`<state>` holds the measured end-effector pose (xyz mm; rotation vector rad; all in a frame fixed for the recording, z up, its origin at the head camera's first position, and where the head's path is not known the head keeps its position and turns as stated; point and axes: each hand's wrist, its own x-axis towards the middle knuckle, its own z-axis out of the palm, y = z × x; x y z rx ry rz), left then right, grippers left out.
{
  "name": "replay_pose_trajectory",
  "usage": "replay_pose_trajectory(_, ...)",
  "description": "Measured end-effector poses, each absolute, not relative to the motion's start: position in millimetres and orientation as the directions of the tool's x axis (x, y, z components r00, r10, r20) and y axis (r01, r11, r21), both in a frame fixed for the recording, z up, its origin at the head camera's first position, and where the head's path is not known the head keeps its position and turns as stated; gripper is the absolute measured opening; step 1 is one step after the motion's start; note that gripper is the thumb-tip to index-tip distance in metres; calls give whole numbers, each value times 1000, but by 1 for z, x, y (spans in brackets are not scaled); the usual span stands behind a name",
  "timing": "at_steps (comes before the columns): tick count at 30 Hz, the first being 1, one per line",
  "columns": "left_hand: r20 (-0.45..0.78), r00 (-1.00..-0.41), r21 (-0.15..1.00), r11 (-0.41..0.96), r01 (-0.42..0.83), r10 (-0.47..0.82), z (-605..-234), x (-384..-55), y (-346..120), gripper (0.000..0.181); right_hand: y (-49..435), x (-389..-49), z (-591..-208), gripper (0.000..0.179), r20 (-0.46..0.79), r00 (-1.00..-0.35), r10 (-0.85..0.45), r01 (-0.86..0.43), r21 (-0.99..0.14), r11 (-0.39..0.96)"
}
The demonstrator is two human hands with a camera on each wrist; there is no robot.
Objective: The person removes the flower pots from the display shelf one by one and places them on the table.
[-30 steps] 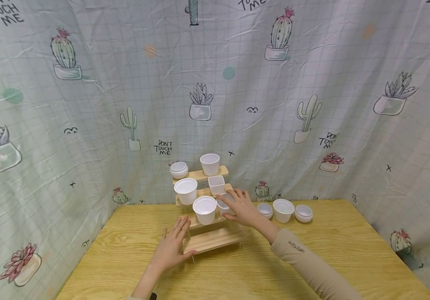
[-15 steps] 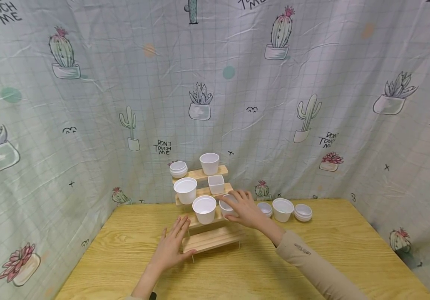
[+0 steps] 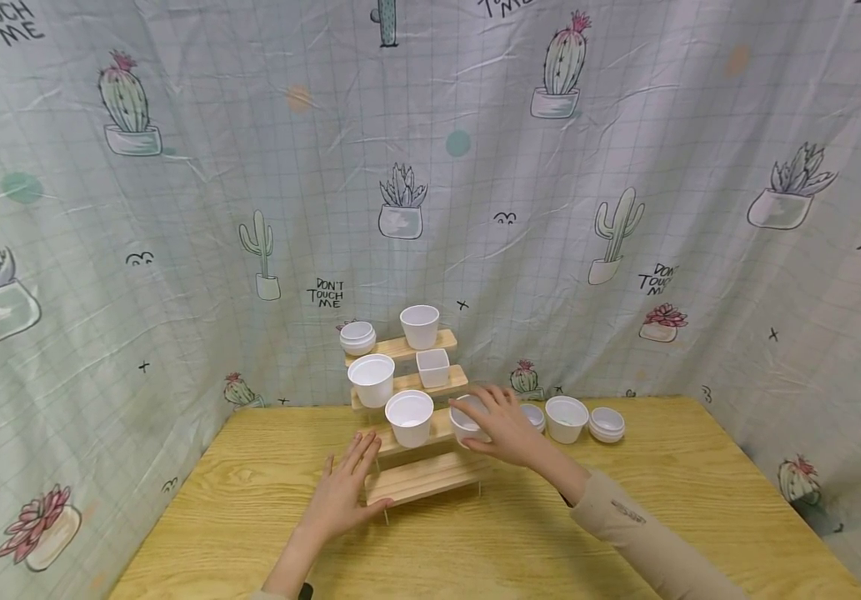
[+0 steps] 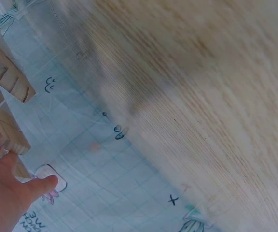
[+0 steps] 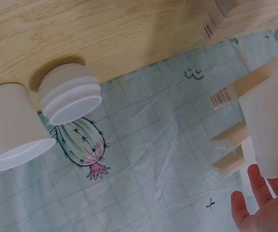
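My right hand (image 3: 507,429) holds a round white flower pot (image 3: 464,428) at the right end of the second-lowest shelf of a wooden tiered stand (image 3: 430,480). Fingers lie over the rim, with the thumb at its front side. In the right wrist view the same pot (image 5: 273,130) shows beside the fingertips. My left hand (image 3: 342,497) rests against the stand's left end, fingers stretched out and thumb along the lowest shelf. Left of the held pot, another round white pot (image 3: 410,419) stands on the same shelf.
Higher on the stand are a round pot (image 3: 372,382), a square pot (image 3: 433,368), a ridged pot (image 3: 358,338) and a tapered pot (image 3: 420,327). On the table to the right stand a larger pot (image 3: 567,420) and two ridged ones, including this one (image 3: 607,425). A cactus-print curtain (image 3: 430,125) hangs behind.
My right hand and the round pot have shifted right along the shelf, widening the gap to the neighbouring pot. My left hand has stayed at the stand's left end.
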<state>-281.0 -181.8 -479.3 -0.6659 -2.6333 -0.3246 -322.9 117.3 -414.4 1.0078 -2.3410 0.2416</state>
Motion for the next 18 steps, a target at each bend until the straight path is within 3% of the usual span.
replay_pose_trajectory(9, 423, -817, 137, 864, 485, 391, -480, -280, -182, 93, 135, -312, -421, 61, 605, -539, -586, -696, 71, 714)
replay_pose_trajectory(18, 417, -818, 131, 865, 484, 395, -480, -281, -181, 94, 154, -298, -431, 60, 580, -580, -572, -674, 52, 737)
